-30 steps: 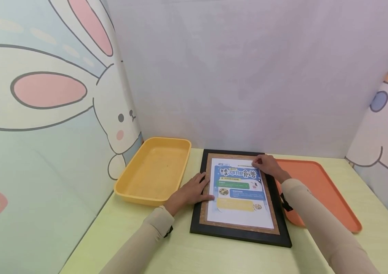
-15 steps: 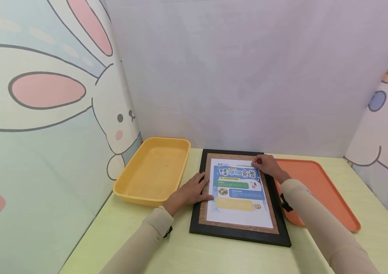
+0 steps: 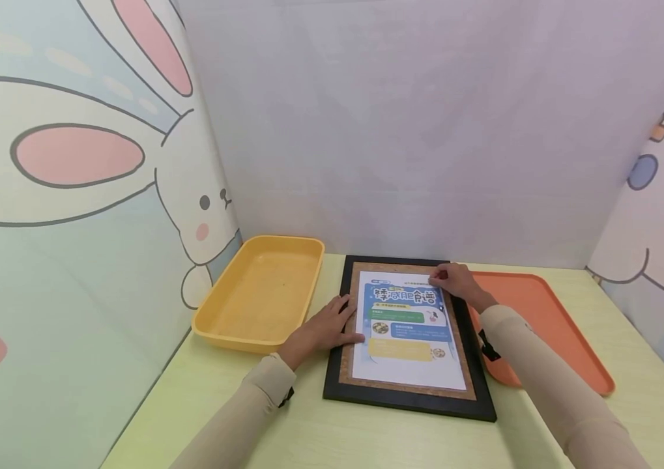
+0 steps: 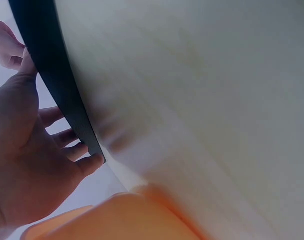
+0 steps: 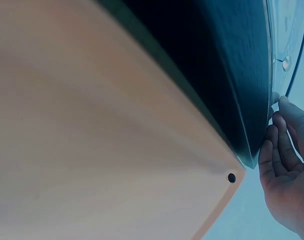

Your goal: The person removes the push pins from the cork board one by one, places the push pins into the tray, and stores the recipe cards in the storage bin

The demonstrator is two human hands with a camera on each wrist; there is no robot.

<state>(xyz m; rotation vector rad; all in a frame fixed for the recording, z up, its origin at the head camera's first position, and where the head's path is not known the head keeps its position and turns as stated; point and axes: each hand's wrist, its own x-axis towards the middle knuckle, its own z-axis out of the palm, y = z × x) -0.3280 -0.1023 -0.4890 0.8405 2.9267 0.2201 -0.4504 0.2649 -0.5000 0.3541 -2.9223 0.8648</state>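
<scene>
A printed poster sheet with blue, green and yellow blocks lies on a brown board inside a black frame. My left hand rests along the frame's left side with fingers spread, its thumb reaching onto the sheet's edge. Those fingers touch the black border in the left wrist view. At the top right corner of the sheet, my right hand has its thumb and bent fingers together, pinching the corner. A small round dot shows near the sheet's right edge.
A yellow tray stands left of the frame, near the left hand. An orange tray lies on the right, partly under the right forearm. Behind the table hangs a pale curtain, with cartoon panels on both sides.
Both hands keep their places on the frame and the sheet. The whole head view shifts only slightly left.
</scene>
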